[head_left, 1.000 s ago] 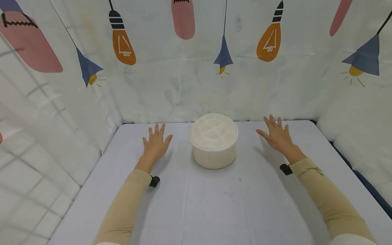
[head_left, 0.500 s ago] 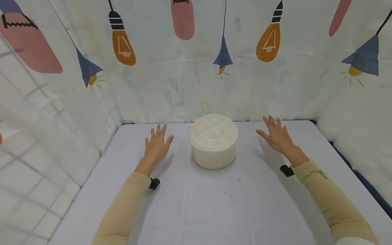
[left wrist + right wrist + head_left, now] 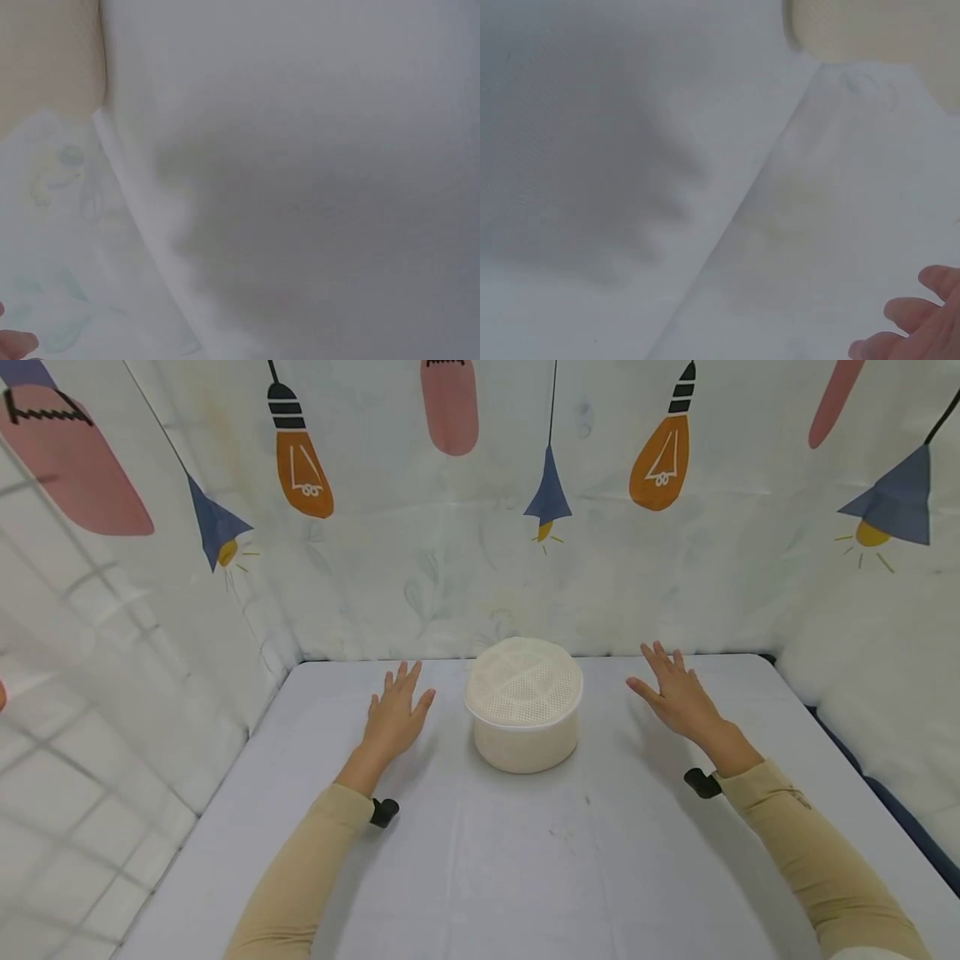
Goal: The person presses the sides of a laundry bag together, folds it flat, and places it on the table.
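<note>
1. Nearest: tan sleeves (image 3: 300,868) extend over a white-covered table (image 3: 517,860).
2. Left hand (image 3: 393,722): fingers straight, thumb spread wide, apart from the container's left side.
3. Right hand (image 3: 682,703): fingers straight and spread, to its right.
4. Round cream container (image 3: 525,747): between hands, near table's far edge; upright, axis vertical, wider than tall, mesh top (image 3: 525,681) facing up.
5. Farthest: lamp-printed cloth (image 3: 450,568).

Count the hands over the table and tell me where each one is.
2: the left hand is left of the cream mesh-topped container, the right hand is right of it, both over the white table and apart from the container. No others show.
</note>
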`<state>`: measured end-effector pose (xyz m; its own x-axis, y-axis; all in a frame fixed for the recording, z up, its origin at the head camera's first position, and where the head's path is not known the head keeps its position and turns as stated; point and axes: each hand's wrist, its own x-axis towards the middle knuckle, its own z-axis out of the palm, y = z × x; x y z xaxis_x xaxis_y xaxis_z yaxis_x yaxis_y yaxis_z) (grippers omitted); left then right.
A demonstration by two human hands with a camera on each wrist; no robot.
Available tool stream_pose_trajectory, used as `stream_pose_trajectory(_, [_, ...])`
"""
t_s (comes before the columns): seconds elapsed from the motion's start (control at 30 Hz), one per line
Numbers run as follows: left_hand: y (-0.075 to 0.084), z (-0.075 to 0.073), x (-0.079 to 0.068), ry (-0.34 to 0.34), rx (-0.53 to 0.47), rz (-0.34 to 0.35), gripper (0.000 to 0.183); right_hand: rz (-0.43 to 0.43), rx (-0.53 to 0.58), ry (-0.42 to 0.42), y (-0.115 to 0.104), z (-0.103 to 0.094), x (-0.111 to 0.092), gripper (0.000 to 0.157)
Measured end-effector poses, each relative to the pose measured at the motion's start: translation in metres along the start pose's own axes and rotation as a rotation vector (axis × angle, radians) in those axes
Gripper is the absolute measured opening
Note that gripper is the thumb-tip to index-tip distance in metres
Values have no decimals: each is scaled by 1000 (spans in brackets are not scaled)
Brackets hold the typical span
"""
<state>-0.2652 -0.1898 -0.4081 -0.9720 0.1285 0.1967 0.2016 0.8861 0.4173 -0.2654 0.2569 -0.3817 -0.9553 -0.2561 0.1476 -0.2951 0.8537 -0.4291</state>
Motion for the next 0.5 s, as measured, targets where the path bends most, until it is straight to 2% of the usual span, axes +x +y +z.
stream_pose_trajectory(0.3, [9, 1, -2, 27, -62, 44, 67, -45, 32, 22, -10, 0, -4, 77])
stream_pose_trajectory(0.5, [15, -3, -1, 43, -167, 43, 66, -64, 33, 17, -17, -3, -4, 75])
